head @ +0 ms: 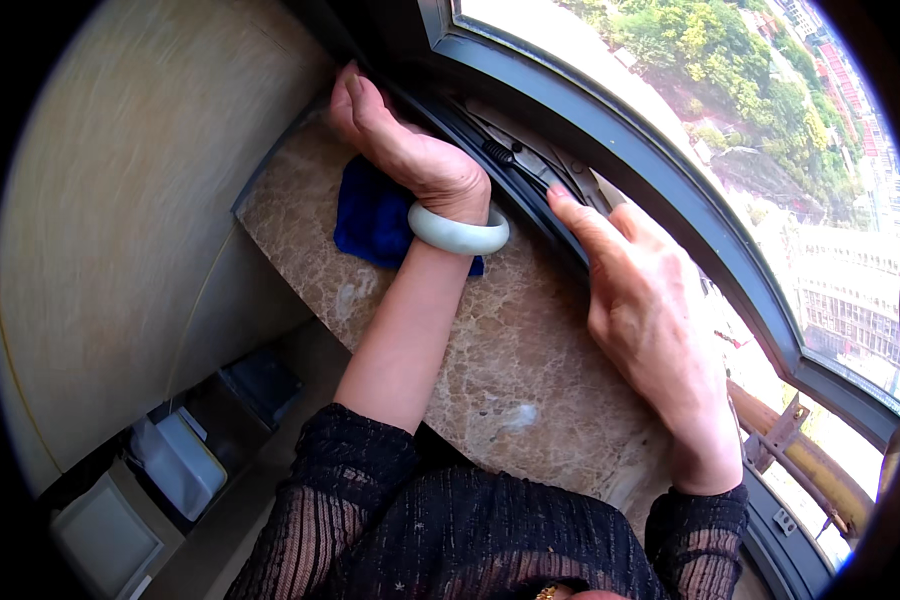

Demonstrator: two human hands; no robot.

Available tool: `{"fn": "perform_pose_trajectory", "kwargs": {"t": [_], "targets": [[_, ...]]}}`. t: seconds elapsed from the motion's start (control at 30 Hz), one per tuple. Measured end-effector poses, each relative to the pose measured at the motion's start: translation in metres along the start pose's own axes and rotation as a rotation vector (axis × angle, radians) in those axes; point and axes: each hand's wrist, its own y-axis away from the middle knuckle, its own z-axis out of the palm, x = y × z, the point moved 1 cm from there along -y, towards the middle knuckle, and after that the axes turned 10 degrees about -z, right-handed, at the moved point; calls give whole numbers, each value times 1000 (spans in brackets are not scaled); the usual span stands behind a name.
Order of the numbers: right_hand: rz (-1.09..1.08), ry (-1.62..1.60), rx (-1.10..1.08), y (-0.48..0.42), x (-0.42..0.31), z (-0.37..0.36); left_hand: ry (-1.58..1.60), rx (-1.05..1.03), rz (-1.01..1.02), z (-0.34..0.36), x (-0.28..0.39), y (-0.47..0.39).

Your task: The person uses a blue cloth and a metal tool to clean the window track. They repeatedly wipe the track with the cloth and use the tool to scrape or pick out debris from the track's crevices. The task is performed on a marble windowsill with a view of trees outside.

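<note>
My left hand (pixel 409 154), with a pale bangle (pixel 461 229) around the wrist, reaches to the dark window frame at the upper left; its palm faces up, fingers curled, and whether it holds anything is unclear. Below the wrist a blue cloth (pixel 371 217) lies on the brown marbled stone sill (pixel 525 352). My right hand (pixel 637 300) is at the window track (pixel 540 217), its thumb near a metal window hinge arm (pixel 547 169) and a small black brush or coil (pixel 499 152). Its other fingers are hidden beneath the hand, and so is whatever they may grip.
The tilted window sash (pixel 615 105) stands open to the outside, with trees and buildings far below. A rusty pipe and bracket (pixel 787 439) lie outside at the right. A beige panel (pixel 150 195) borders the sill on the left, with white containers (pixel 180 461) low at the left.
</note>
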Motion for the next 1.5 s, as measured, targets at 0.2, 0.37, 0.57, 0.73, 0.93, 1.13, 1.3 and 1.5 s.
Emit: {"fn": "perform_pose_trajectory", "kwargs": {"t": [0.2, 0.37, 0.57, 0.73, 0.93, 1.13, 1.3, 1.5], "targets": [[-234, 73, 142, -67, 10, 37, 79, -134, -123, 8, 8, 7], [-183, 180, 83, -66, -6, 35, 56, -130, -121, 5, 11, 7], [-106, 217, -84, -12, -11, 1, 63, -89, -32, 2, 7, 4], [-173, 369, 100, -53, -6, 44, 32, -110, -73, 7, 9, 6], [-155, 398, 128, -28, -2, 34, 18, -82, -35, -6, -3, -2], [-182, 391, 164, -11, 2, 18, 17, -88, -49, 4, 9, 7], [-453, 385, 98, -38, 38, 24, -174, -121, 13, 4, 6, 8], [-417, 315, 115, -41, 38, 23, -51, -143, -66, 2, 8, 7]]}}
